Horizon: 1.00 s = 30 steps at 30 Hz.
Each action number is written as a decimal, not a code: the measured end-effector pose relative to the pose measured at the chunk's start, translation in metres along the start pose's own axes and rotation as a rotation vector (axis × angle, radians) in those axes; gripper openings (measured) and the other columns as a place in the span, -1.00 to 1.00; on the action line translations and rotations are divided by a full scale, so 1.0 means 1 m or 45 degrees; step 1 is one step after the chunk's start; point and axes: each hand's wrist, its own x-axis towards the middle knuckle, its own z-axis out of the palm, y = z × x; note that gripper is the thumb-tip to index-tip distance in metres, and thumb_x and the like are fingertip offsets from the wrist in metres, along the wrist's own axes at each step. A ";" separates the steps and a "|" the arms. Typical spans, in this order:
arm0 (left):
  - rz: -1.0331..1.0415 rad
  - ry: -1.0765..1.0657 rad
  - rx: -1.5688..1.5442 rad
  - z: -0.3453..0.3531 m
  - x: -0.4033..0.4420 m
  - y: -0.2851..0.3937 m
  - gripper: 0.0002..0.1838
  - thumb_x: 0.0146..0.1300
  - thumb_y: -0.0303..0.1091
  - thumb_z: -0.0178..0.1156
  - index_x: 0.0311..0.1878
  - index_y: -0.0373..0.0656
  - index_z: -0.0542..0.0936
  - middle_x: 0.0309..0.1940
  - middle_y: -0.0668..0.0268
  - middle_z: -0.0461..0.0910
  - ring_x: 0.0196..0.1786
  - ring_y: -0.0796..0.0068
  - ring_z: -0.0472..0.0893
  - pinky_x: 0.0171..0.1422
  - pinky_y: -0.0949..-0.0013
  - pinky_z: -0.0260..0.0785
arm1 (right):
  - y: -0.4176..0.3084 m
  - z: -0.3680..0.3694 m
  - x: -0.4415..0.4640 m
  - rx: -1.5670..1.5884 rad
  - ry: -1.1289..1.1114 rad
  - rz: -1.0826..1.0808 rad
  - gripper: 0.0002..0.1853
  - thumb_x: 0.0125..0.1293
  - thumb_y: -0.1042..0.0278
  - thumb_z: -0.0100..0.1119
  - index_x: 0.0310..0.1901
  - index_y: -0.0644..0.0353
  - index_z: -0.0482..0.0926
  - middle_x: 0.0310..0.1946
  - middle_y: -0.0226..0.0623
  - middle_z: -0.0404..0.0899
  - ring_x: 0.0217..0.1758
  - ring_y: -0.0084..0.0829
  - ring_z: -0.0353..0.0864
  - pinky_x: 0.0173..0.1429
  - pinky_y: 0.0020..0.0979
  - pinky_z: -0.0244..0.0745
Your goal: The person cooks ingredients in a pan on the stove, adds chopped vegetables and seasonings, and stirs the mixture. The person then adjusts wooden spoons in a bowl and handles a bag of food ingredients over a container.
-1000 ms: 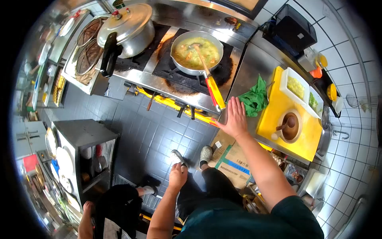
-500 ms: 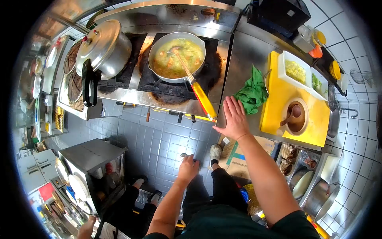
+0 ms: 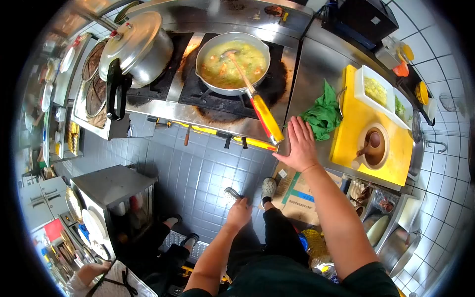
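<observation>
My right hand (image 3: 300,143) rests with spread fingers on the front edge of the steel counter (image 3: 308,59), touching or just beside a crumpled green cloth (image 3: 322,112). My left hand (image 3: 239,214) hangs low over the floor, fingers loosely curled in, with nothing visible in it. Just left of my right hand lies the yellow and red handle of a pan (image 3: 232,92), which sits on the stove (image 3: 198,106). Yellowish soup with orange bits (image 3: 222,67) fills the pan. A ladle (image 3: 240,69) leans in it, its shaft lying along the pan handle.
On the counter's right, a yellow cutting board (image 3: 346,143) bears white trays (image 3: 374,88) of chopped food and a bowl (image 3: 377,157) with a wooden spoon. A large lidded pot (image 3: 136,49) stands at left. Below are a cardboard box (image 3: 297,198) and a low cabinet (image 3: 116,185). Another person's arm (image 3: 94,270) shows at lower left.
The view has shifted slightly, so stove and counter sit further right. My right hand stays on the counter edge. My left hand's fingers look more curled. The other person's arm shows more fully.
</observation>
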 end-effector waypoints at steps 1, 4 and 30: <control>-0.012 0.003 0.008 0.000 -0.004 -0.004 -0.51 0.28 -0.17 0.30 0.17 -0.31 0.60 0.05 -0.18 0.63 0.12 -0.20 0.62 0.22 -0.01 0.50 | -0.001 0.001 0.000 -0.016 -0.011 -0.002 0.15 -0.02 -0.27 0.53 0.46 0.39 0.26 0.54 0.04 0.18 0.65 -0.03 0.06 0.72 0.04 -0.16; -0.007 0.001 0.063 -0.009 -0.014 -0.006 -0.59 0.30 -0.20 0.26 0.09 -0.31 0.61 -0.01 -0.14 0.65 0.08 -0.20 0.63 0.19 -0.03 0.51 | -0.002 0.000 0.000 -0.064 -0.031 -0.009 0.14 0.03 -0.32 0.47 0.46 0.40 0.25 0.55 0.04 0.15 0.67 -0.05 0.02 0.73 0.04 -0.19; 1.080 0.468 1.047 -0.236 0.137 0.255 -0.59 0.16 -0.53 0.18 0.12 -0.33 0.54 0.14 -0.08 0.50 -0.06 0.07 0.60 0.03 0.14 0.56 | 0.008 -0.004 0.002 0.094 -0.078 0.054 0.16 -0.06 -0.27 0.54 0.44 0.43 0.31 0.56 0.04 0.17 0.66 -0.05 0.07 0.72 0.03 -0.16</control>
